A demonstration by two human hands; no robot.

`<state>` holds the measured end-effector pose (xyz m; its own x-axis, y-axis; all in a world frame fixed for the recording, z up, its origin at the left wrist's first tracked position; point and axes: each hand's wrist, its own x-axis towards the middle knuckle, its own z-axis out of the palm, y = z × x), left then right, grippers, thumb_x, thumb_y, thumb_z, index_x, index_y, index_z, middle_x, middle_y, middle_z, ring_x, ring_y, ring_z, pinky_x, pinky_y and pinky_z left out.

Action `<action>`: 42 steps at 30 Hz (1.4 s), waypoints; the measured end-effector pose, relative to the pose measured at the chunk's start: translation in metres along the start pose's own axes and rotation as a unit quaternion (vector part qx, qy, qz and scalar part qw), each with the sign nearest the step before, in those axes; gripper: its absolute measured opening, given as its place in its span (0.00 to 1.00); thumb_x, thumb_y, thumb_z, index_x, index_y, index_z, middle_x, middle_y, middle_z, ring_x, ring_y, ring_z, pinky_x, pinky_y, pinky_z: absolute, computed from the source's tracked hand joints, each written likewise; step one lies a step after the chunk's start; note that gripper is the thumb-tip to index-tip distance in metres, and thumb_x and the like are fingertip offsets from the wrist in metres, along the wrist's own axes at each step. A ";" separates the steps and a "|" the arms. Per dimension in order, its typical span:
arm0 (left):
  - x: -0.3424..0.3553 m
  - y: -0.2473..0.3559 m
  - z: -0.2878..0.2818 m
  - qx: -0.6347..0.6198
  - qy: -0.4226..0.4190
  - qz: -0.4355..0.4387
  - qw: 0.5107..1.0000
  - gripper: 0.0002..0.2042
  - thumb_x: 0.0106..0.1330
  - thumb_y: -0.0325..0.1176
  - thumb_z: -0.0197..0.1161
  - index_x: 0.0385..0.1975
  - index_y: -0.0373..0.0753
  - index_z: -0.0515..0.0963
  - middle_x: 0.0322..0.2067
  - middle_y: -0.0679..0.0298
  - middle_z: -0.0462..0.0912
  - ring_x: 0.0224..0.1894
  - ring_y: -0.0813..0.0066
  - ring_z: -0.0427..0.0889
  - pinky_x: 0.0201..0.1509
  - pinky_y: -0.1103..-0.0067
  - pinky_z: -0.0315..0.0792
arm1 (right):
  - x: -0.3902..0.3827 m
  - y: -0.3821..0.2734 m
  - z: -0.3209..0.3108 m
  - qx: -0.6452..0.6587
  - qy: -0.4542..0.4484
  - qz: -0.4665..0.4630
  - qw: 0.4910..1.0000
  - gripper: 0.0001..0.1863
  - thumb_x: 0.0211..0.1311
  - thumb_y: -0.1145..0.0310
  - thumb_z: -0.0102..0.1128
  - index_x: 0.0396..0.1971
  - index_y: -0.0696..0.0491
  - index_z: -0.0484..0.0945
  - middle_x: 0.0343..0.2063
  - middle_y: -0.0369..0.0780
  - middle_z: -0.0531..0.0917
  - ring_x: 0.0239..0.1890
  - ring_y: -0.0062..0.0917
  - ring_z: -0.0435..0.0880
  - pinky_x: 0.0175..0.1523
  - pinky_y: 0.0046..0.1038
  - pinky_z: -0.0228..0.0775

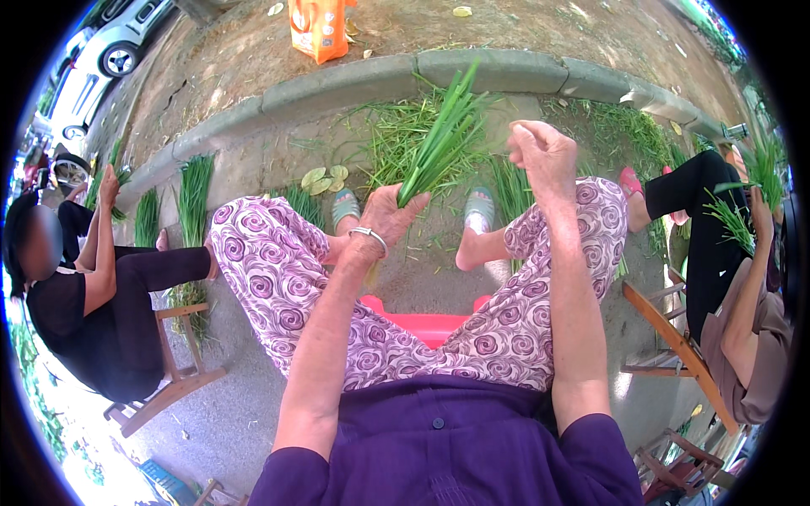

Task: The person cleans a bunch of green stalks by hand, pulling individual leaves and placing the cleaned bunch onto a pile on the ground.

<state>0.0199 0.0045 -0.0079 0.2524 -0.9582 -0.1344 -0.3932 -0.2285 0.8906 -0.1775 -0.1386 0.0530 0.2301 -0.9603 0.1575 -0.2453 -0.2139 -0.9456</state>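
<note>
My left hand (390, 218), with a silver bangle at the wrist, is closed round a bunch of long green leafy stalks (440, 135) that fan upward and away from me. To its right, my right hand (544, 156) is raised beside the leaf tips, its fingers curled toward the thumb; I cannot make out whether anything is between them. Loose trimmings (388, 143) lie on the pavement beyond the bunch. More bundles of stalks (194, 194) lie at the left and near my feet. Between my legs shows a pink plastic stool (426, 325).
Seated people at left (101, 329) and right (738, 337) hold greens, on or beside wooden chairs (675, 337). A concrete curb (489, 72) crosses ahead, with an orange bag (316, 25) on the dirt behind it. White cars (101, 59) stand at the upper left.
</note>
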 end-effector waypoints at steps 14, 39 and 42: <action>-0.006 0.011 0.012 0.200 -0.045 -0.004 0.979 0.13 0.65 0.44 0.58 0.36 0.39 0.77 0.26 0.54 0.80 0.30 0.57 0.79 0.35 0.68 0.70 | 0.011 -0.003 -0.011 0.160 0.012 0.048 0.986 0.14 0.57 0.65 0.63 0.38 0.60 0.80 0.23 0.35 0.80 0.19 0.12 0.75 0.22 0.15 0.66; 0.006 -0.008 0.000 0.144 0.104 -0.029 0.984 0.14 0.62 0.42 0.59 0.31 0.35 0.77 0.23 0.48 0.78 0.31 0.46 0.78 0.34 0.62 0.69 | -0.007 0.012 -0.017 -0.341 -0.114 -0.093 0.929 0.08 0.54 0.67 0.54 0.27 0.56 0.79 0.26 0.49 0.82 0.32 0.45 0.81 0.40 0.41 0.71; 0.007 -0.008 0.002 0.144 0.110 -0.022 0.983 0.14 0.62 0.43 0.59 0.31 0.35 0.77 0.23 0.48 0.79 0.31 0.46 0.78 0.35 0.61 0.69 | -0.005 0.010 -0.012 -0.317 -0.056 -0.106 0.941 0.07 0.55 0.68 0.53 0.28 0.56 0.77 0.26 0.49 0.81 0.32 0.46 0.80 0.39 0.43 0.71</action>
<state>0.0233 -0.0009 -0.0168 0.4470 -0.8934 -0.0455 -0.6037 -0.3388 0.7216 -0.1925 -0.1381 0.0466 0.4254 -0.8672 0.2590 -0.6877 -0.4958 -0.5304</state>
